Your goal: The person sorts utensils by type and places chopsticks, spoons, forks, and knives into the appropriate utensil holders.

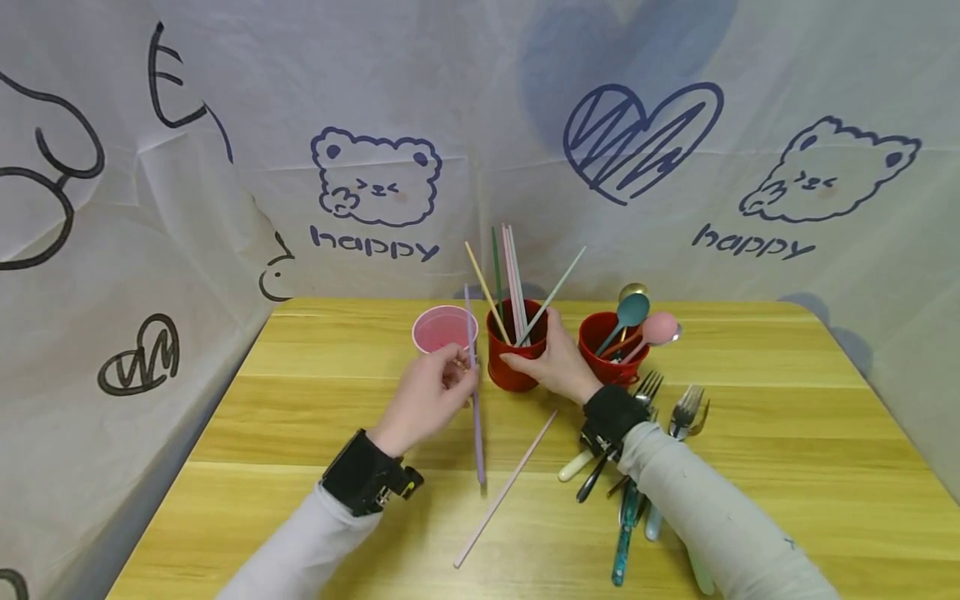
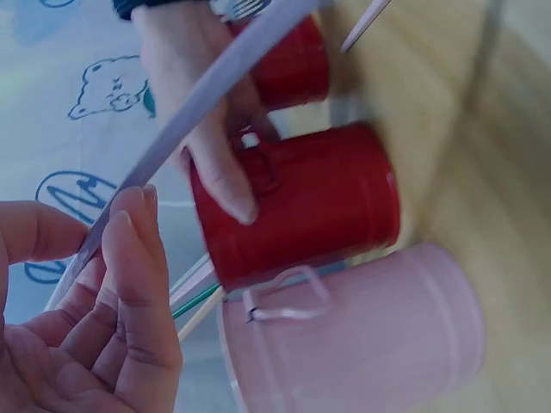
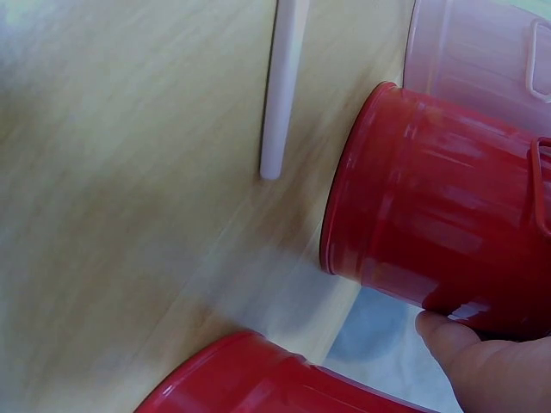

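A purple chopstick (image 1: 477,425) is pinched between the thumb and fingers of my left hand (image 1: 426,392), in front of the pink bucket (image 1: 444,328). The left wrist view shows this chopstick (image 2: 185,116) slanting past the fingertips. My right hand (image 1: 558,358) grips the middle red bucket (image 1: 512,371) near its rim, thumb at the front; in the right wrist view a fingertip presses the red bucket's side (image 3: 448,206). Several chopsticks (image 1: 517,287) in yellow, green, pink and pale tones stand in that bucket. One pink chopstick (image 1: 506,487) lies on the table in front of it.
Right of my right hand, another red bucket (image 1: 609,368) holds several spoons (image 1: 633,310). Forks (image 1: 684,412) and other cutlery lie in a loose pile on the wooden table (image 1: 300,442), partly under my right forearm. A white cloth (image 1: 487,108) with drawings hangs behind the table.
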### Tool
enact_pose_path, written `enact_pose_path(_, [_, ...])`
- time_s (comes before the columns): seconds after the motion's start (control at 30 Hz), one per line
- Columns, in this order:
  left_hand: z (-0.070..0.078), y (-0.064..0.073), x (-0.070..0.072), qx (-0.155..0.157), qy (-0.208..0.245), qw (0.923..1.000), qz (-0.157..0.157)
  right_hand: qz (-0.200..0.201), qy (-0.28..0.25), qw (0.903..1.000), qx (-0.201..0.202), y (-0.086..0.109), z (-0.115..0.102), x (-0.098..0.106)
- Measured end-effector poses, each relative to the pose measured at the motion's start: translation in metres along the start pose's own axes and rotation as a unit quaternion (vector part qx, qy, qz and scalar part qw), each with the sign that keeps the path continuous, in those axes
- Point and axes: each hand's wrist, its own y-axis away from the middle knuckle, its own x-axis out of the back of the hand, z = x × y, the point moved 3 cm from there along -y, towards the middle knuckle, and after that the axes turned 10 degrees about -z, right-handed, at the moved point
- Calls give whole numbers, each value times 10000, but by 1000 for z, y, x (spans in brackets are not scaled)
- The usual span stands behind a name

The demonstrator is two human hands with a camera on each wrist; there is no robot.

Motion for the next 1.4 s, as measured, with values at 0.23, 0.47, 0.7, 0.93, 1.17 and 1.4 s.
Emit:
enact_pose_path(0.23, [13, -15, 18, -231, -270, 9972, 662, -12, 6, 10000, 35, 0, 0, 1])
enact_pose_path(0.47, [30, -31, 42, -528, -166, 9906, 1250, 10, -26, 10000, 45, 0, -2, 1])
enact_pose_path(0.7, [49, -47, 59, -1006, -144, 9768, 1886, 18, 12, 10000, 27, 0, -1, 0])
enact_pose_path(0.93, [53, -63, 52, -1127, -295, 9751, 1889, -7, 4, 10000, -6, -1, 0, 0])
enact_pose_path(1.17, [46, -76, 39, -1087, -696, 9752, 1799, -27, -21, 10000, 9, -1, -1, 0])
enact_pose_path(1.4, [38, -84, 27, -692, -778, 9841, 1441, -40, -38, 10000, 53, -1, -1, 1])
